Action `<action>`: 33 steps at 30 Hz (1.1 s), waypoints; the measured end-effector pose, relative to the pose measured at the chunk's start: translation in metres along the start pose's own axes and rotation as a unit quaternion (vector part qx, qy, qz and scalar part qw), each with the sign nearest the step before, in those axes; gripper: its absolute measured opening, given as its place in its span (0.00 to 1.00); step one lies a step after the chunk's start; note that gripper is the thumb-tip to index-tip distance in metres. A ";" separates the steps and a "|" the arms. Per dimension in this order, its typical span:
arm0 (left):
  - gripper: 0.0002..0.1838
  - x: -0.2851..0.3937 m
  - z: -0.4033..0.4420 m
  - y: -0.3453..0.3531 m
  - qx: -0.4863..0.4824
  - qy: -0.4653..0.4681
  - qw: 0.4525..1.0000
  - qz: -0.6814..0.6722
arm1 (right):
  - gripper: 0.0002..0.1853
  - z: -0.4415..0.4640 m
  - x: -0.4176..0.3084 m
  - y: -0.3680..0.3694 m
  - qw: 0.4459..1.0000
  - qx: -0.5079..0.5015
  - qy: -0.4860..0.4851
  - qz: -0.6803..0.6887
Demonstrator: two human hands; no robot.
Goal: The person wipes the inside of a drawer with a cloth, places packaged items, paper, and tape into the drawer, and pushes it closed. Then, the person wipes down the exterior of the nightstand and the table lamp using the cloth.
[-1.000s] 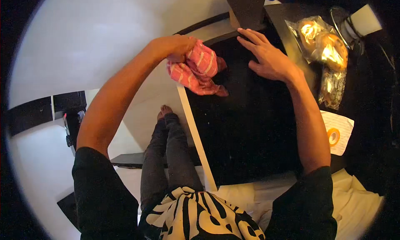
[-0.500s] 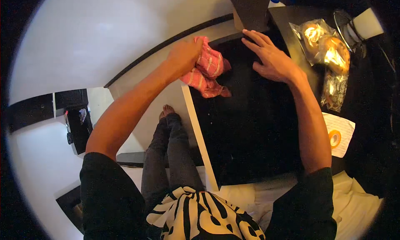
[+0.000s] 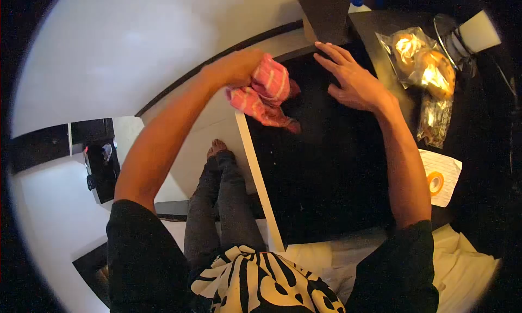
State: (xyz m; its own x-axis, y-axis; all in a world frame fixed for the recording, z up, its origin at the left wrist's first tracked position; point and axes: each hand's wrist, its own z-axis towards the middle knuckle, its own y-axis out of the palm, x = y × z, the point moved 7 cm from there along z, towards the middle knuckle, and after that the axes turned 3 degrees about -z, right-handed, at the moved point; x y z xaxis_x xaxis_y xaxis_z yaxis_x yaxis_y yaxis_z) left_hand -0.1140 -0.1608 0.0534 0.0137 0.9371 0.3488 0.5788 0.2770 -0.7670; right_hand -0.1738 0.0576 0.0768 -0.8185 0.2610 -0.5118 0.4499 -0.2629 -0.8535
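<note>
My left hand [image 3: 243, 67] is closed around a bunched pink checked cloth [image 3: 269, 87] at the upper left edge of a black tabletop [image 3: 321, 177]. Folds of the cloth hang over the pale table edge and rest against the dark surface. My right hand [image 3: 356, 82] is stretched out with its fingers apart over the far part of the tabletop, holding nothing. Its fingertips are near a dark box-like block [image 3: 326, 11]; whether they touch it, I cannot tell.
Clear plastic packages with round baked goods [image 3: 429, 68] lie on the right, beside a white lamp-like object [image 3: 479, 31]. A yellow tape roll [image 3: 434, 182] sits on a white paper [image 3: 448, 169]. Pale fabric [image 3: 462, 264] lies along the near side.
My left hand has shifted slightly left, and the cloth's folds have changed shape. My right hand stays almost in place.
</note>
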 end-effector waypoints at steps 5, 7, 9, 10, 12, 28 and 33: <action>0.22 0.039 -0.027 0.005 0.293 -0.049 0.926 0.232 | 0.37 -0.001 -0.002 -0.001 1.000 -0.002 -0.003 0.000; 0.21 0.047 -0.023 0.009 0.291 -0.063 0.922 0.247 | 0.37 -0.003 -0.001 -0.003 1.000 -0.003 0.002 -0.003; 0.21 0.046 -0.023 0.010 0.284 -0.099 0.912 0.279 | 0.36 -0.001 -0.004 -0.003 1.000 -0.004 0.003 -0.005; 0.21 0.046 -0.023 0.010 0.283 -0.100 0.912 0.280 | 0.36 -0.001 -0.004 -0.002 1.000 -0.004 0.003 -0.004; 0.21 0.045 -0.021 0.011 0.296 -0.074 0.923 0.235 | 0.37 -0.001 -0.004 -0.002 1.000 -0.003 0.002 -0.006; 0.29 0.016 0.005 -0.012 0.045 0.051 0.997 -0.026 | 0.38 -0.002 -0.001 -0.001 1.000 -0.006 0.004 0.012; 0.21 0.026 0.007 -0.012 0.144 0.011 0.989 -0.007 | 0.40 -0.001 0.000 -0.002 1.000 -0.006 0.006 -0.014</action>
State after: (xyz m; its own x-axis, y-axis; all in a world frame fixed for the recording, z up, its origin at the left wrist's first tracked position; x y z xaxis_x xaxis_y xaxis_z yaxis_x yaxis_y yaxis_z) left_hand -0.1258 -0.1382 0.0680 0.0266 0.9291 0.3690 0.3226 0.3414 -0.8828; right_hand -0.1746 0.0587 0.0781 -0.8269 0.2789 -0.4884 0.4307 -0.2445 -0.8688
